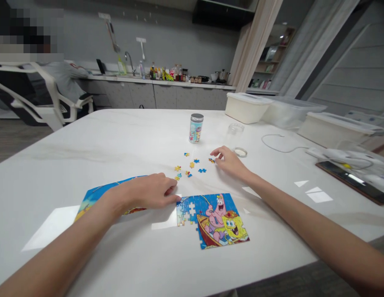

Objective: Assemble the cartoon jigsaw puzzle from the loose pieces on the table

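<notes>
A partly joined cartoon jigsaw puzzle lies on the white table, with gaps towards its upper left. My left hand rests at its left corner, thumb stretched to the edge and index fingertip by a loose piece. That hand partly covers a blue picture sheet. Further right, my right hand reaches over the table with fingers apart. Its fingertips are beside a small dark-and-yellow puzzle piece; firm contact cannot be made out. Several loose pieces, including a blue one, lie between my hands.
Behind the pieces stands a cartoon-printed tin. A clear jar and a ring-shaped lid are right of it. Storage boxes, a cable and a phone occupy the right side. A person sits at the far left.
</notes>
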`<state>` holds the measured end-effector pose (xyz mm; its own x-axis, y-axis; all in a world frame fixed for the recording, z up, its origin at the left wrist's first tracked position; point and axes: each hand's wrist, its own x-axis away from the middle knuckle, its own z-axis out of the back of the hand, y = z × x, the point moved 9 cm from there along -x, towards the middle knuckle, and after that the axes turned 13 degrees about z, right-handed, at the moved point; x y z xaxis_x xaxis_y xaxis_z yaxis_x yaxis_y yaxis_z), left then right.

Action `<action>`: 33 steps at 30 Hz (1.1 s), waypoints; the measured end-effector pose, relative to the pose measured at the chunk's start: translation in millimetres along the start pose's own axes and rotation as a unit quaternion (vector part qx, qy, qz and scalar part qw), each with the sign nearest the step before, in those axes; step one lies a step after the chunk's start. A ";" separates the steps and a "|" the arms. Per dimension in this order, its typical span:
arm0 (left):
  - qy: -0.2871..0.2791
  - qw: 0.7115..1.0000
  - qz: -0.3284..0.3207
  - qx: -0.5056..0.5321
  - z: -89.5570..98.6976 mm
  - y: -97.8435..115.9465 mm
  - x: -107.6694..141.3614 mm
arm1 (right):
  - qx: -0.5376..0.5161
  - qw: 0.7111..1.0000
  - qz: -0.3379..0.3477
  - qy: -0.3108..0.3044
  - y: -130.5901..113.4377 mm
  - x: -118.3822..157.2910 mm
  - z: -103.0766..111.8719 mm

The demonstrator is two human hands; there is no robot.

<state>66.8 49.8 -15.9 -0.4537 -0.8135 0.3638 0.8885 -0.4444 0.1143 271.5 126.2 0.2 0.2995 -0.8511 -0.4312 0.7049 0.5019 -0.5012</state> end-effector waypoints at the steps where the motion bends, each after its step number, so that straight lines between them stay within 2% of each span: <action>1: 0.001 1.000 0.000 -0.001 -0.1 -0.2 -0.3 | 0.026 0.999 0.026 -0.013 -4.8 0.4 -2.6; 7: 0.001 1.000 0.007 0.003 1.6 -0.1 0.9 | 0.053 0.984 0.148 -0.084 -43.5 7.8 -14.0; 10: 0.000 1.000 0.008 0.006 2.0 -0.1 1.4 | 0.040 0.978 0.169 -0.113 -56.5 11.2 -15.9; 21: 0.001 1.000 -0.006 -0.005 0.5 1.0 -0.8 | 0.006 0.982 0.144 -0.126 -57.1 13.2 -23.1; 25: 0.000 1.000 -0.003 -0.004 2.7 2.4 0.8 | -0.057 0.983 0.119 -0.129 -60.7 16.2 -25.7; 28: -0.004 1.000 0.002 -0.005 3.3 3.2 1.2 | -0.151 0.971 0.108 -0.150 -74.5 21.8 -31.4; 31: -0.010 1.000 0.005 -0.005 2.3 3.5 0.9 | -0.230 0.948 0.104 -0.196 -95.0 30.5 -40.0; 33: -0.008 1.000 0.004 -0.005 2.6 4.1 0.6 | -0.264 0.933 0.074 -0.231 -102.4 37.0 -46.7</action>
<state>70.4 48.4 -12.8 -0.4444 -0.8112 0.3801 0.8918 -0.4410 0.1017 180.3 50.5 0.6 0.7001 -0.6804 -0.2168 0.2546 0.5214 -0.8144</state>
